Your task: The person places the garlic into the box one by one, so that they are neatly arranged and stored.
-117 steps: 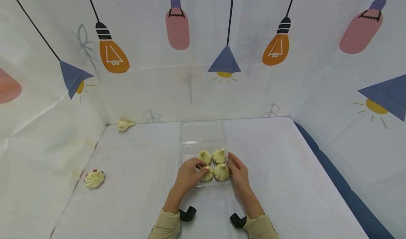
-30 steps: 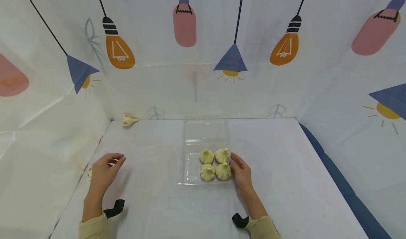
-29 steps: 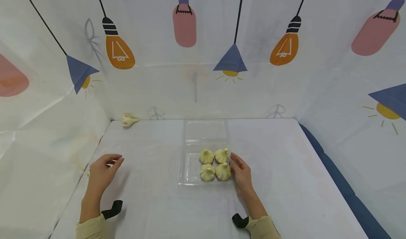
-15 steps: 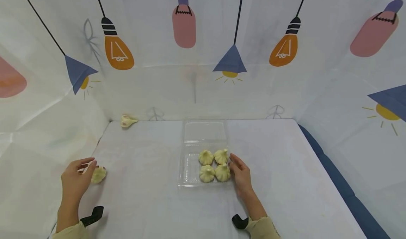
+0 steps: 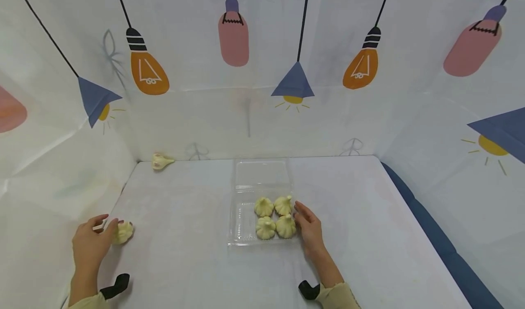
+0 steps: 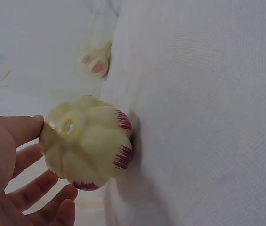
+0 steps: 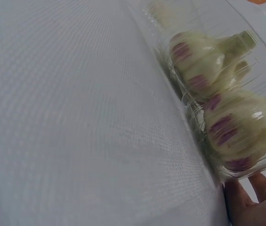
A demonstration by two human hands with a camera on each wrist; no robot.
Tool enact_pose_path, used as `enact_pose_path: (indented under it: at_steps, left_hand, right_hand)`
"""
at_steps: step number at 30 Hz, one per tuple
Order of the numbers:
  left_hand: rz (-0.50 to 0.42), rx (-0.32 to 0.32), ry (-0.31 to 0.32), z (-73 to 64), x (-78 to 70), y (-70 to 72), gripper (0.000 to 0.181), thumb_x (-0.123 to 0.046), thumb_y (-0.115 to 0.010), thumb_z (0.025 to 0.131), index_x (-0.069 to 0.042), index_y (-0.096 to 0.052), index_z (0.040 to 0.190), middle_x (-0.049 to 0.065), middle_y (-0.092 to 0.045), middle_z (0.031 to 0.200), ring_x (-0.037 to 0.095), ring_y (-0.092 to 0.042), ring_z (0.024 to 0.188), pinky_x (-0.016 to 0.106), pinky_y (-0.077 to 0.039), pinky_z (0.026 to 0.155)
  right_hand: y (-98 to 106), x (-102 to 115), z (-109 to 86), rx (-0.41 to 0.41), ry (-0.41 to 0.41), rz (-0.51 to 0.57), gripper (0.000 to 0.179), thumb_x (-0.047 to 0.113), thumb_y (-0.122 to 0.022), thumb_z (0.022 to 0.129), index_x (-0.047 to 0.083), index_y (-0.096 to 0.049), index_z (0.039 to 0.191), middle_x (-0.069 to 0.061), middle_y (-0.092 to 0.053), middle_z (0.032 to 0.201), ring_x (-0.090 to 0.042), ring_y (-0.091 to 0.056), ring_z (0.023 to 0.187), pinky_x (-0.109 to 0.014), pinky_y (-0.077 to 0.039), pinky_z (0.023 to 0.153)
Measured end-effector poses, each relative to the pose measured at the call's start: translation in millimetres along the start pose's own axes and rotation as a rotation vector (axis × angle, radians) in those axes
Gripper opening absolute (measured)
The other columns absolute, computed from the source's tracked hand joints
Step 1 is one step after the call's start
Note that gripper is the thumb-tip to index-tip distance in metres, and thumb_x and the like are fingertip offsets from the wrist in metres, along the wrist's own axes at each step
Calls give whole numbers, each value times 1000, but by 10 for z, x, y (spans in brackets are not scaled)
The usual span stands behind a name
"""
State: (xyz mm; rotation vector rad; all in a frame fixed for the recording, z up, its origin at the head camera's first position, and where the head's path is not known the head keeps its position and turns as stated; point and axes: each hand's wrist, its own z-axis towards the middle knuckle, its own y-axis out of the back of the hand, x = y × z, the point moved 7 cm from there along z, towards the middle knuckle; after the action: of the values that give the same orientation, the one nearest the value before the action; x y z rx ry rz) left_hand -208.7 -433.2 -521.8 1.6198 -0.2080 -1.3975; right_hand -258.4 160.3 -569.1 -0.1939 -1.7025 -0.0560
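Observation:
At the table's left edge lies a garlic bulb with purple streaks. My left hand is just left of it, its thumb against the bulb's side; in the left wrist view the other fingers spread beneath the bulb, loosely bent. A clear plastic clamshell box, lid laid back, holds several garlic bulbs in its right part. My right hand rests at the box's right side; the right wrist view has its fingers at the box wall, beside the bulbs.
Another garlic bulb lies at the far left corner of the white table. Curtains printed with lamps hang behind and to both sides. A blue padded edge runs along the right.
My left hand has left the bulbs in the box and moved far left, reaching the single bulb at the table's edge. My right hand has stayed beside the box.

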Motion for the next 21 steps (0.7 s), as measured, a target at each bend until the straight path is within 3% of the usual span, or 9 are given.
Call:
enact_pose_path:
  at_steps: [6,11,17,21]
  left_hand:
    - [0,120,110,56,109,-131,74,-52,-51,95,5,-40,141,34,-43,132,49,-45,116,56,-40,85]
    - [-19,230,194,31,140,-258,90,-61,-47,93,6,-24,149,35,-36,137,50,-39,120,59,-39,91]
    - [-12,326,173,-45,57,-375,88,-60,-48,94,7,-26,148,38,-31,142,52,-33,126,62,-34,97]
    - [-30,320,120,-84,-18,-425,80,-53,-51,95,7,-32,146,34,-35,142,47,-38,124,52,-41,90]
  right_hand:
    - [12,-11,7,-15,-1,-16,42,5,-52,99,6,-50,141,-18,-49,141,-31,-47,127,-34,-45,95]
    - [16,-32,8,-22,-13,-14,42,5,-53,98,7,-52,140,-15,-51,140,-29,-49,126,-32,-46,94]
    - [13,-36,11,-15,-7,-23,41,5,-53,98,5,-52,139,-18,-50,140,-31,-48,127,-30,-47,93]
    - [10,-14,17,-10,-9,-18,41,6,-53,99,6,-51,140,-17,-49,141,-29,-48,127,-32,-45,95]
